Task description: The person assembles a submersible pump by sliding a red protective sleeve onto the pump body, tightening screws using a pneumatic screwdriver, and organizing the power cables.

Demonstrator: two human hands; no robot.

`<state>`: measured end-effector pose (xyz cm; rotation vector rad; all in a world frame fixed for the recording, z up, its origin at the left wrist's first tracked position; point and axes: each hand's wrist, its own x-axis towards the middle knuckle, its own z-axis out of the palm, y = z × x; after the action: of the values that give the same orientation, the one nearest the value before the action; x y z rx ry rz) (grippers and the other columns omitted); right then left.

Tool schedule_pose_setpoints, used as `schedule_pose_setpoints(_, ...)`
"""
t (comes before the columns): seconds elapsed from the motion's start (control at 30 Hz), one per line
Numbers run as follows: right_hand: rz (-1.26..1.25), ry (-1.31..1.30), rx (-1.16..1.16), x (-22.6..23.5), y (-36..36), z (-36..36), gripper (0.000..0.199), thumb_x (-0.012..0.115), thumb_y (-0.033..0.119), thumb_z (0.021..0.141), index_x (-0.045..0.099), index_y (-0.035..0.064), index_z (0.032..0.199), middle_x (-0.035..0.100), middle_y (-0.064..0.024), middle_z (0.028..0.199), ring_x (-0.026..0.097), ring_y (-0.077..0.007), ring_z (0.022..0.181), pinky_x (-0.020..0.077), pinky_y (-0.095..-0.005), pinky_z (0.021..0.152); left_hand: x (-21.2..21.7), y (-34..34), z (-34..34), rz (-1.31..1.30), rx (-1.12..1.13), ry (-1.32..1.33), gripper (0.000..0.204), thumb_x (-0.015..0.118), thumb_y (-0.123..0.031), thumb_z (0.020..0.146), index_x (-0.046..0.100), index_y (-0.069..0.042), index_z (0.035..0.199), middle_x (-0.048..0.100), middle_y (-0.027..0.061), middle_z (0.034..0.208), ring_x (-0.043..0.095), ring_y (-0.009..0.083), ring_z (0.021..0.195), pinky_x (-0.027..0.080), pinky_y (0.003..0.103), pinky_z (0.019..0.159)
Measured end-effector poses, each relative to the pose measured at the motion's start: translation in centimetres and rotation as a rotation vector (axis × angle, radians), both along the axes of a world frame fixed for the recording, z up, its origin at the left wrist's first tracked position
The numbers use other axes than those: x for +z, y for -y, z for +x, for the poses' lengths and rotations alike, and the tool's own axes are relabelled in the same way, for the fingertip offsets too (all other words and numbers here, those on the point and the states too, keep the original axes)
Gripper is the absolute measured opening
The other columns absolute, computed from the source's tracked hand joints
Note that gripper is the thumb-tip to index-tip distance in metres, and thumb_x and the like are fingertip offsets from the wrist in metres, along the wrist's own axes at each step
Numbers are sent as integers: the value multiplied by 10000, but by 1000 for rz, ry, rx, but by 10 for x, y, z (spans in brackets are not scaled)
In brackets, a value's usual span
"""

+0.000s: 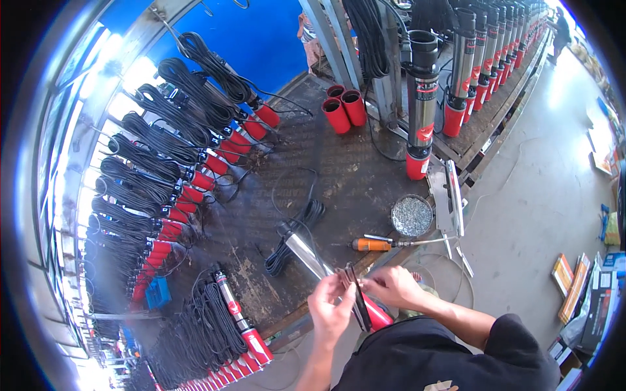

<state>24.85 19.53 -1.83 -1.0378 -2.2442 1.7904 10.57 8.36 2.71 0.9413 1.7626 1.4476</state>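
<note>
Across the table's near edge lies a submersible pump (303, 251), a silver cylinder whose red end points toward my body. Above its near part, my left hand (331, 303) pinches a narrow dark strip (358, 300) between thumb and fingers, the strip standing on edge. Close to the strip's right side is my right hand (394, 287), its fingers curled together. Whatever those fingers hold, if anything, is too small to make out. A coil of black cable (297, 234) rests on the table by the pump's far end.
An orange-bodied power tool (372, 244) with a hose and a round pan of small metal parts (412, 216) are to the right. Red cups (343, 107) stand at the back. Cabled pumps (195, 156) line the left; an upright pump (422, 104) stands at the far right corner.
</note>
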Motion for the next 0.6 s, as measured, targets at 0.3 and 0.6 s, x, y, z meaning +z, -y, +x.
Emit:
schedule_pose_setpoints(0.3,-113,-426,-142,30,-26,-44,241,772,170,863,657,-10,976,691,-68,810,654,-126,748,535,-291,693,-12,-10,-29,-76,-54,132,219,712,21,894,537,-6,1024,658,22,848,599,41,740,471,188,661)
schedule_pose_setpoints(0.6,-75,-400,-364,-65,-28,-80,384,769,293,888,630,-29,1044,691,-74,802,653,-149,727,522,-319,663,-100,-43,-68,-175,-3,279,180,724,23,861,579,-1,965,673,37,800,611,68,720,503,231,655)
